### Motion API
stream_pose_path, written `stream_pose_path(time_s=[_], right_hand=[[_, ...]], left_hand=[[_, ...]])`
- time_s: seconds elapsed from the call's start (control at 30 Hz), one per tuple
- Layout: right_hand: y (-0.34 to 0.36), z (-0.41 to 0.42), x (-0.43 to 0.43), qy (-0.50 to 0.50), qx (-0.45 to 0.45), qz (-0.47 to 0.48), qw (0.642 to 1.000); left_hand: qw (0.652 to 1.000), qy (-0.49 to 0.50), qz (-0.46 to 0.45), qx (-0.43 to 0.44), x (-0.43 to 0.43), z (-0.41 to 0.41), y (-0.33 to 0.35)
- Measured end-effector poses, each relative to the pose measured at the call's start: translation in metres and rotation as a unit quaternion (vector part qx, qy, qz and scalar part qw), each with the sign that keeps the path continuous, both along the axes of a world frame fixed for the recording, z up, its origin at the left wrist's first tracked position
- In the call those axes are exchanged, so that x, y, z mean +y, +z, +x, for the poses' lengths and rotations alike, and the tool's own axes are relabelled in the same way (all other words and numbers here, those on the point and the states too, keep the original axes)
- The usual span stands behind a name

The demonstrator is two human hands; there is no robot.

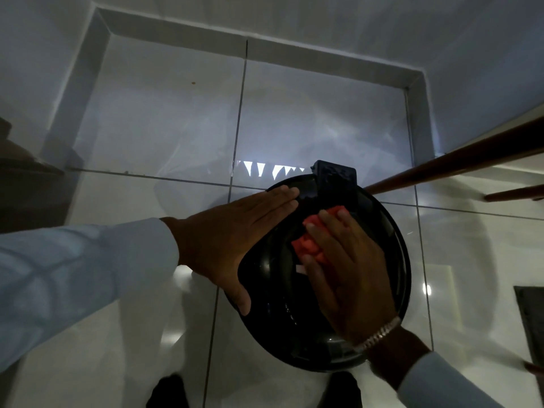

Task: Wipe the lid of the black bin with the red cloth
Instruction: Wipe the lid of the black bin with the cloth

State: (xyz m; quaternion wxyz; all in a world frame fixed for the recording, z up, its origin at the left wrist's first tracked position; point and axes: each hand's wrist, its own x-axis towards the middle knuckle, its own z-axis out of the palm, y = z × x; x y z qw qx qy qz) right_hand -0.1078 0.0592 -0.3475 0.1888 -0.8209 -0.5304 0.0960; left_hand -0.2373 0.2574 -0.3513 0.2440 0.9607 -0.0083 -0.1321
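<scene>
The black bin (282, 328) stands on the pale tiled floor, seen from straight above, its round glossy lid (276, 278) filling the lower middle. A black hinge block (335, 175) sits at the lid's far edge. My right hand (344, 272) lies flat on the lid and presses the crumpled red cloth (309, 245) under its fingers. My left hand (226, 237) rests flat on the lid's left rim, fingers together and pointing toward the hinge, holding nothing. A metal bracelet circles my right wrist.
Glossy white floor tiles (294, 122) surround the bin. Brown wooden legs (453, 160) slant in from the right. A dark mat (532, 325) lies at the right edge, dark furniture (20, 172) at the left. My dark shoes (167, 390) show at the bottom.
</scene>
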Motion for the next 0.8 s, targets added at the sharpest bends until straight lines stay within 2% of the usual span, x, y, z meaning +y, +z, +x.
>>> stream_pose_path(time_s=[0.07,0.1,0.23,0.4,0.57,0.63,0.73,0.8], right_hand=[[0.004,-0.01,0.008,-0.032,-0.001,0.019,0.999],[0.003,-0.014,0.01,-0.013,0.007,0.018,1.0],[-0.001,-0.02,-0.008,0.159,-0.038,-0.032,0.986],[0.002,-0.037,0.001,0.104,-0.017,0.006,0.994],[0.002,-0.031,-0.029,0.204,-0.071,-0.056,0.975],[0.002,-0.008,-0.035,0.149,-0.062,-0.062,0.985],[0.001,0.012,-0.027,-0.025,-0.013,-0.031,0.999],[-0.002,0.011,-0.023,-0.06,-0.019,0.003,0.998]], left_hand=[[1.0,-0.009,-0.009,-0.011,0.003,0.001,-0.006],[1.0,-0.004,-0.012,-0.018,0.003,0.002,-0.008],[0.999,-0.005,-0.036,-0.04,0.005,0.001,-0.018],[0.999,-0.004,-0.041,-0.035,0.005,0.001,-0.021],[0.999,-0.003,-0.027,-0.036,0.004,0.0,-0.019],[0.999,0.0,-0.026,-0.031,0.003,-0.001,-0.017],[1.0,-0.002,-0.027,-0.015,0.002,0.0,-0.014],[1.0,-0.009,-0.019,-0.001,0.002,0.002,-0.01]])
